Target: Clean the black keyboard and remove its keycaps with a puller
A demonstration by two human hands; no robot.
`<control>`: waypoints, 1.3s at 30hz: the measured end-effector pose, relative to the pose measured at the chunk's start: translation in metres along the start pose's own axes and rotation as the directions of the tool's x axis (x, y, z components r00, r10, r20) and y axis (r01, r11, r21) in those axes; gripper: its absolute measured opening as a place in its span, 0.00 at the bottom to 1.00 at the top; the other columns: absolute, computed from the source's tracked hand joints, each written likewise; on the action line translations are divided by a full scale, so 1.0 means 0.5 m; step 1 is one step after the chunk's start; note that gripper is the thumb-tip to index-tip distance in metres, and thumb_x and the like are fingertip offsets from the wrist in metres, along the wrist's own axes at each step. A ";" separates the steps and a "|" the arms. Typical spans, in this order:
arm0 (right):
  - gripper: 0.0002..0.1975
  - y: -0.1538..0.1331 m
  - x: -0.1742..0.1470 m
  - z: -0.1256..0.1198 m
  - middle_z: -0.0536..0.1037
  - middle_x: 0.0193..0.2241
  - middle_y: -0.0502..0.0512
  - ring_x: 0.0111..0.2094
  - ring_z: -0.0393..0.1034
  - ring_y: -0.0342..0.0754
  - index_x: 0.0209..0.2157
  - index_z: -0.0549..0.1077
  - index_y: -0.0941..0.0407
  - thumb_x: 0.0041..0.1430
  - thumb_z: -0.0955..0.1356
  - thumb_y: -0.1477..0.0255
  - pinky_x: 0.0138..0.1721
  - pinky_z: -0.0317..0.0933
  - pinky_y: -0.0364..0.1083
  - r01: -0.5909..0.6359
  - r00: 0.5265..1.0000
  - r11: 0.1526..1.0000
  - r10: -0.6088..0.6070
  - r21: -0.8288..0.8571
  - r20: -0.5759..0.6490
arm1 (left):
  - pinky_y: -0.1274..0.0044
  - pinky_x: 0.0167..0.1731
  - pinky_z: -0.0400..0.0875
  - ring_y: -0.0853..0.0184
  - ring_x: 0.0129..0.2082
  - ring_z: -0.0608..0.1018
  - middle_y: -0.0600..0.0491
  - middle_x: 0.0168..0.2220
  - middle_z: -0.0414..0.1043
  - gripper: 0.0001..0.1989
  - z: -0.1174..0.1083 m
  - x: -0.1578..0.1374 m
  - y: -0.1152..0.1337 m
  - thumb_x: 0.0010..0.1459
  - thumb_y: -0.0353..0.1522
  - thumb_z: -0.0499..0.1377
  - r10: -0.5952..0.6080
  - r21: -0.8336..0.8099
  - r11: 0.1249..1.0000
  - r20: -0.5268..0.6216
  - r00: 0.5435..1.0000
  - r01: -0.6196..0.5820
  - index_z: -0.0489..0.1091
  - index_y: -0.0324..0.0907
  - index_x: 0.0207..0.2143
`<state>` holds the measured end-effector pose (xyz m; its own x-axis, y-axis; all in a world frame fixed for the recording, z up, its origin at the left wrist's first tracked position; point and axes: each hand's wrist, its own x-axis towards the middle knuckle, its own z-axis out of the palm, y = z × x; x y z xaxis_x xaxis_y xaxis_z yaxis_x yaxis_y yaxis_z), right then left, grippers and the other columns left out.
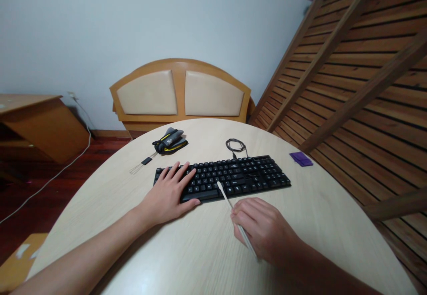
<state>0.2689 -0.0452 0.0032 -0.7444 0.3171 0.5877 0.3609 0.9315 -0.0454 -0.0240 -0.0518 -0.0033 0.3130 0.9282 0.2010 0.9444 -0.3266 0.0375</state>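
A black keyboard [233,175] lies flat across the table, its coiled cable [235,145] behind it. My left hand [170,190] is spread over the keyboard's left end, fingers on the keys and thumb along the front edge. In front of the keyboard, my right hand [262,224] is closed around a long white cotton swab [224,195]. The swab's rounded tip is over the lower rows of keys, right of the space bar; whether it touches them I cannot tell.
Behind my left hand lie a grey, black and yellow folded bundle [170,141] and a wire keycap puller [146,161]. A folded purple cloth [301,158] is at the right. Beyond the round table [187,250] stand a padded headboard [180,93] and leaning wooden slats [353,77].
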 end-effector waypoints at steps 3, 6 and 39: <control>0.10 -0.012 0.000 -0.002 0.73 0.26 0.53 0.31 0.69 0.48 0.29 0.71 0.57 0.57 0.63 0.84 0.33 0.61 0.47 0.016 1.000 1.000 -0.015 0.023 -0.005 | 0.46 0.63 0.56 0.38 0.69 0.56 0.41 0.72 0.50 0.42 -0.001 0.000 0.000 0.62 0.58 0.52 -0.003 0.000 1.000 0.003 1.000 0.003 0.57 0.42 0.69; 0.10 -0.017 0.000 0.000 0.73 0.26 0.53 0.31 0.68 0.47 0.28 0.70 0.57 0.57 0.63 0.85 0.33 0.61 0.46 0.025 1.000 0.999 -0.025 0.022 0.004 | 0.46 0.63 0.56 0.38 0.70 0.55 0.40 0.72 0.49 0.43 -0.001 0.001 0.000 0.62 0.58 0.52 -0.006 0.008 1.000 0.010 1.000 0.006 0.56 0.42 0.70; 0.19 -0.020 0.013 -0.026 0.66 0.22 0.51 0.26 0.57 0.46 0.23 0.67 0.56 0.66 0.59 0.84 0.27 0.52 0.47 0.123 0.992 0.982 -0.119 -0.144 0.035 | 0.51 0.62 0.61 0.42 0.66 0.62 0.42 0.70 0.55 0.41 -0.016 -0.005 -0.041 0.56 0.54 0.62 0.057 -0.162 0.985 -0.014 0.998 -0.058 0.60 0.46 0.67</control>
<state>0.2679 -0.0546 0.0178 -0.8013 0.2102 0.5601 0.3440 0.9279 0.1439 -0.0451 -0.0485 0.0032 0.3649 0.9056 0.2162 0.8958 -0.4048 0.1837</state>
